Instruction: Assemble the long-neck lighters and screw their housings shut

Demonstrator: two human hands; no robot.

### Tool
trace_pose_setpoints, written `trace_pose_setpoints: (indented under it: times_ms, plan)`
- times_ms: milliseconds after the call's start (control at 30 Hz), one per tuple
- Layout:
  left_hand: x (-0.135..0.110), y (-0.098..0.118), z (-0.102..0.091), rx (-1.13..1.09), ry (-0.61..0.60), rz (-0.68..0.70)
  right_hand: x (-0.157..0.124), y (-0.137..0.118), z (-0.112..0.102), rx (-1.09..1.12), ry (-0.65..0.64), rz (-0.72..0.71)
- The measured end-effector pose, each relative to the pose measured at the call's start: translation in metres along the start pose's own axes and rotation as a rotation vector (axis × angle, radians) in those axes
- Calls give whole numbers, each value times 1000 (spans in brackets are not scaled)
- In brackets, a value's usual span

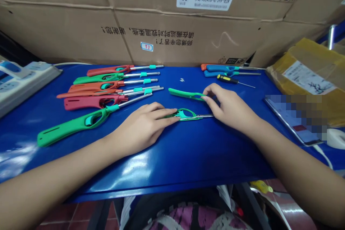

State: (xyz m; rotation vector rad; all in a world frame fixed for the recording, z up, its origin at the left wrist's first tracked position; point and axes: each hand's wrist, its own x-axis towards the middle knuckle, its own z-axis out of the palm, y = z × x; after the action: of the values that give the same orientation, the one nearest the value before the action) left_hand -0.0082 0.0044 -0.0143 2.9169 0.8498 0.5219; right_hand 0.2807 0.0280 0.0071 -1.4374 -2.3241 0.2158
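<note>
My left hand (142, 125) lies flat on the blue table (175, 158), fingers stretched over the handle end of a green lighter body (185, 114) whose metal rod points right. My right hand (229, 106) pinches the end of a loose green handle shell (184, 94) between thumb and fingertips, just behind that lighter. The shell lies on the table, pointing left.
Several red, orange and green long-nosed lighters (107, 90) lie in a row at the left. Blue and orange lighters (223, 70) and a small screwdriver (231, 80) lie at the back right. A power strip (24, 79) stands far left, a phone (293, 118) and yellow parcel (309, 75) at right, cardboard boxes (161, 18) behind.
</note>
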Motion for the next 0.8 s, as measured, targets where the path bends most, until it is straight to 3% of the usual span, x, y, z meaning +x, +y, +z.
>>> trace_pose_setpoints:
  times_ms: [167, 400, 567, 700, 800]
  plan:
    - [0, 2, -2, 44, -38, 3, 1, 2, 4, 100, 78, 98]
    - [0, 2, -4, 64, -59, 11, 6, 16, 11, 4, -15, 186]
    - [0, 3, -3, 76, -41, 23, -1, -1, 1, -22, 145, -81]
    - [0, 4, -4, 95, -41, 35, -18, -21, -2, -63, -2, -372]
    - [-1, 5, -5, 116, -54, 45, -26, -23, 4, -167, 10, -480]
